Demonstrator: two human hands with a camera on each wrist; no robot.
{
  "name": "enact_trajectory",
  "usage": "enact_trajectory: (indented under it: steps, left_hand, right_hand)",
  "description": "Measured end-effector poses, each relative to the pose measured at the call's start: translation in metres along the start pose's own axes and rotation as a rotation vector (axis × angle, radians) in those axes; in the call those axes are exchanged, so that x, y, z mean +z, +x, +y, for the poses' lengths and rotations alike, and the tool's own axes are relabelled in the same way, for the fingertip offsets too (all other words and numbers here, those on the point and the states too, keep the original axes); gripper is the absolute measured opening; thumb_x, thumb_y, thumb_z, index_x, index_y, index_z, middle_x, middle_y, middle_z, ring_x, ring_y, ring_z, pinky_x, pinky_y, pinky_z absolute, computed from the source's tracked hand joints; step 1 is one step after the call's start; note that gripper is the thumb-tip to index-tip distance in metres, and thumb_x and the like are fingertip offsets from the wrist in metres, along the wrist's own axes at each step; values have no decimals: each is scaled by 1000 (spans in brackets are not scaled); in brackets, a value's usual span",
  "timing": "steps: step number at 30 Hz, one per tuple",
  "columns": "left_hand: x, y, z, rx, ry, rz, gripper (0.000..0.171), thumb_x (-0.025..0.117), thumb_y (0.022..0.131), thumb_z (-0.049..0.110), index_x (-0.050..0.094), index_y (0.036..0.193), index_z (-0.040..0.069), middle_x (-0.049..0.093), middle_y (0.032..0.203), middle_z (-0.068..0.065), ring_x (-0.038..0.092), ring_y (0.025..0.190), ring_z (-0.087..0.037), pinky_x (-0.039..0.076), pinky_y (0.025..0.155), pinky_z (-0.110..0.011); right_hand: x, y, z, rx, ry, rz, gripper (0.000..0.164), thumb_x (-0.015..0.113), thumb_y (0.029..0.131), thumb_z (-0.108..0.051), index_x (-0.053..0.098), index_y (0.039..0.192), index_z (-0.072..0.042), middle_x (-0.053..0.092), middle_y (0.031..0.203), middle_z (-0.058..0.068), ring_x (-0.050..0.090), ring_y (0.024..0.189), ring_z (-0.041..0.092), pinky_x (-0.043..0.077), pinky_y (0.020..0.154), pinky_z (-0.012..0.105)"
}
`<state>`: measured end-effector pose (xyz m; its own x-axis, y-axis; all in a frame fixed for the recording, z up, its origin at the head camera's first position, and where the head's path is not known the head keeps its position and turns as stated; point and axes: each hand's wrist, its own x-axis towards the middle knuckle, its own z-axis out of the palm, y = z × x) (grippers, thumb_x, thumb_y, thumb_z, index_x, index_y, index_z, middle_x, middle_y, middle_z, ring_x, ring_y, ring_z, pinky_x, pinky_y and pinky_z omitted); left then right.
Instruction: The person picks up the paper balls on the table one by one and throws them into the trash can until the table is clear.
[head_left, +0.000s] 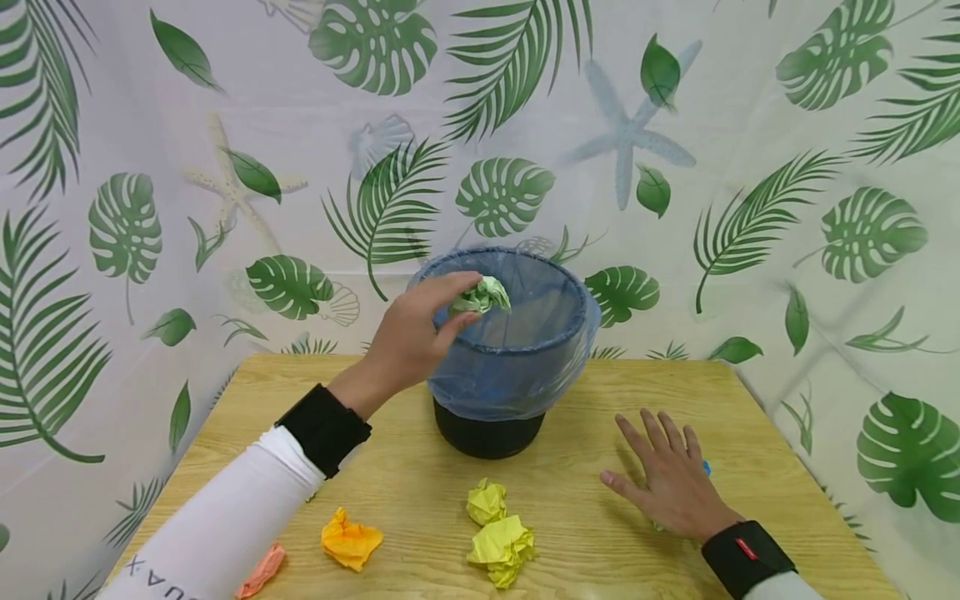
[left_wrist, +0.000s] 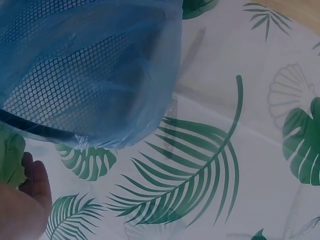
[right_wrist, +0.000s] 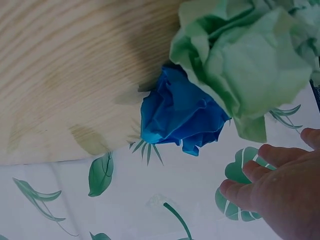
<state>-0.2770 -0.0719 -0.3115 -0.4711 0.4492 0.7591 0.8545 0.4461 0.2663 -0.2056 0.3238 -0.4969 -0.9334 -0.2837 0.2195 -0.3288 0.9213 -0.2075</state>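
Between thumb and fingers, my left hand pinches a crumpled light-green paper ball at the near left rim of a bin. This black mesh bin is lined with a blue plastic bag. The left wrist view catches part of the green paper beside the fingers, below the bagged rim. To the right of the bin, my right hand is spread over the table and holds nothing. Near it, the right wrist view shows a blue paper ball and a green paper ball; in the head view the hand mostly hides them.
Two yellow paper balls lie in front of the bin on the wooden table. Further left are an orange one and a pinkish one partly behind the left sleeve. A leaf-patterned curtain hangs behind.
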Motion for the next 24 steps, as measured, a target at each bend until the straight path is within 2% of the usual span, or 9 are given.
enact_trajectory:
  steps: [4, 7, 9, 12, 14, 16, 20, 24]
  left_hand:
    - [6, 2, -3, -120, -13, -70, 48, 69, 99, 14, 58, 145, 3, 61, 143, -15, 57, 132, -30, 48, 108, -38]
    - [9, 3, -7, -180, -31, -122, 50, 68, 100, 16, 55, 147, 4, 57, 147, -15, 56, 133, -31, 48, 108, -42]
    - [10, 5, -8, -229, -37, -183, 55, 67, 101, 19, 50, 151, 6, 52, 153, -14, 55, 134, -31, 47, 109, -43]
    - [10, 6, -8, -297, -56, -273, 62, 65, 102, 26, 42, 157, 9, 42, 160, -13, 49, 140, -32, 40, 116, -46]
    - [10, 5, -9, -322, -73, -304, 64, 63, 103, 29, 38, 160, 11, 37, 163, -13, 42, 146, -31, 30, 122, -47]
    - [11, 3, -10, -313, -92, -289, 64, 62, 104, 30, 38, 160, 10, 36, 164, -14, 34, 150, -31, 22, 125, -49]
    - [12, -8, -15, -280, -109, -203, 62, 60, 105, 31, 39, 159, 8, 32, 165, -17, 19, 156, -34, 10, 127, -52]
    - [10, -25, -19, -263, -78, -139, 75, 53, 105, 51, 31, 162, 8, 18, 170, -17, 2, 158, -33, 3, 126, -57]
  right_hand:
    - [0, 0, -1, -2, -1, 1, 85, 59, 97, -62, 34, 162, -12, 26, 162, 32, 18, 147, 57, 8, 113, 76]
    - [-1, -1, -2, -5, -7, 5, 85, 59, 97, -62, 34, 162, -12, 27, 162, 32, 19, 147, 57, 8, 113, 76]
    - [-2, -1, -2, -5, -9, 7, 84, 59, 98, -61, 34, 162, -12, 27, 162, 31, 19, 147, 57, 8, 113, 76]
    - [-1, -2, -2, -4, -6, 9, 84, 59, 98, -60, 34, 162, -12, 27, 161, 31, 19, 147, 57, 8, 113, 76]
    - [0, -2, -2, -3, -10, 8, 83, 59, 98, -60, 34, 162, -13, 28, 161, 31, 19, 147, 57, 8, 113, 76]
    - [1, -3, -1, -3, -13, 9, 83, 59, 98, -60, 34, 162, -13, 28, 161, 31, 19, 148, 56, 8, 113, 76]
    - [3, -4, -1, -3, -13, 10, 83, 59, 98, -60, 34, 161, -12, 27, 161, 31, 19, 147, 57, 8, 113, 76]
    - [4, -4, -1, 0, -4, 5, 84, 58, 98, -61, 34, 161, -12, 26, 162, 31, 19, 148, 57, 8, 113, 76]
